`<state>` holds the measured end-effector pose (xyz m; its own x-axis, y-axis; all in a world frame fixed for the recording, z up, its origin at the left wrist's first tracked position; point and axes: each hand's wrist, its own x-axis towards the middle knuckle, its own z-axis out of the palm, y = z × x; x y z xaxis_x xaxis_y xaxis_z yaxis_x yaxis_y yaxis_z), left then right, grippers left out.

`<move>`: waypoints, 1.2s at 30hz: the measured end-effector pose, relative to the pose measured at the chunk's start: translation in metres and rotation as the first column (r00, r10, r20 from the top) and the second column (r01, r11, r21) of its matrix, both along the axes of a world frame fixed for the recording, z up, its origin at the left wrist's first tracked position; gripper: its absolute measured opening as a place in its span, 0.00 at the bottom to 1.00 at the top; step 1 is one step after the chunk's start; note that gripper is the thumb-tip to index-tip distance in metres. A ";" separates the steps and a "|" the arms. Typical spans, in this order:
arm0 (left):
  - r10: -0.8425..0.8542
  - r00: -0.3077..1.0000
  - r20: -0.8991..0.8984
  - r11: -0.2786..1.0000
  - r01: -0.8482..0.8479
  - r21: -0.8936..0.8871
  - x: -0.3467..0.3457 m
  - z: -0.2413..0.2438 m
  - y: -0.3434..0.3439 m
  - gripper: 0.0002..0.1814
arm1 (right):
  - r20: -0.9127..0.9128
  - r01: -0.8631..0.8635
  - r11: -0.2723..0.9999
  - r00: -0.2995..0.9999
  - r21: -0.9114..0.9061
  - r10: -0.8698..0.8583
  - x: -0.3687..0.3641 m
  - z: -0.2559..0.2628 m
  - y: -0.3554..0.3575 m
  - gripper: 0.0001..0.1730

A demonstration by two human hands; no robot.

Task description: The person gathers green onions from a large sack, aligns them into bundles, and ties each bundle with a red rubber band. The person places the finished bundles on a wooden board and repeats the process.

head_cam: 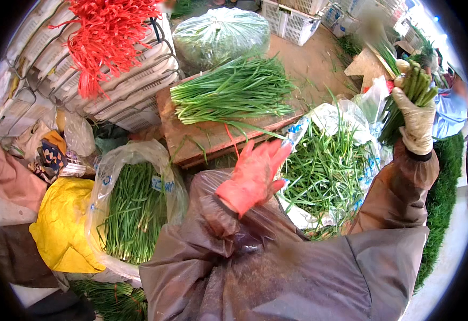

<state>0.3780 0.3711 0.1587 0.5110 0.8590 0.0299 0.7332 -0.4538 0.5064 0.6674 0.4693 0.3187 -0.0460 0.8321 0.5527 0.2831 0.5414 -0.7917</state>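
Observation:
My left hand (252, 176), in a red rubber glove, is in front of my apron with its fingers spread and nothing in them. My right hand (416, 116), in a whitish glove, is raised at the right and holds a bunch of green stalks (416, 86). Beyond my left hand, a large pile of garlic chives (234, 90) lies on a reddish-brown wooden board (189, 148), its pale ends to the left. A thin red strip (231, 138) hangs over the board's near edge. Loose green leaves (322, 172) fill an open plastic bag below my right hand.
Left of me, an open clear bag holds upright chives (137, 208), beside a yellow cloth or bag (65, 228). Red plastic ties (105, 36) hang by stacked white crates (137, 84). A full plastic bag (222, 38) is beyond the board. Another person (450, 110) is at the far right.

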 end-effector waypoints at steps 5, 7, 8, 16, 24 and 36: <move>-0.011 0.463 0.886 0.977 -0.185 0.109 0.030 0.031 0.035 0.50 | -0.131 -0.408 0.892 0.912 -0.196 0.389 -0.123 -0.027 -0.018 0.30; -0.055 0.159 0.986 0.990 -0.116 0.074 0.039 0.021 0.041 0.42 | -0.293 -0.592 0.731 0.805 -0.340 0.516 -0.181 -0.027 -0.031 0.35; -0.033 -0.022 0.999 0.999 -0.002 0.033 0.046 -0.018 0.052 0.36 | -0.332 -0.621 0.669 0.784 -0.409 0.524 -0.199 -0.036 -0.031 0.39; 0.558 -0.200 0.805 0.802 0.377 -0.463 -0.019 -0.043 0.029 0.37 | -0.302 -0.776 0.451 0.602 -0.441 0.739 -0.217 -0.109 0.014 0.52; 0.738 -0.275 0.616 0.630 0.609 -0.482 -0.053 -0.078 0.027 0.26 | 0.397 -0.560 0.736 0.620 -0.381 0.677 -0.244 -0.160 0.053 0.30; 0.578 -0.543 0.609 0.816 0.406 -0.412 -0.112 -0.127 0.031 0.36 | 0.805 -0.389 0.915 0.505 -0.109 0.311 -0.299 -0.242 0.146 0.15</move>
<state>0.2664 0.4018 0.0312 0.0495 0.9968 -0.0627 -0.9548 0.0657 0.2900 0.3687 0.6156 0.0770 -0.7725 0.6045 0.1943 0.5423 0.7873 -0.2932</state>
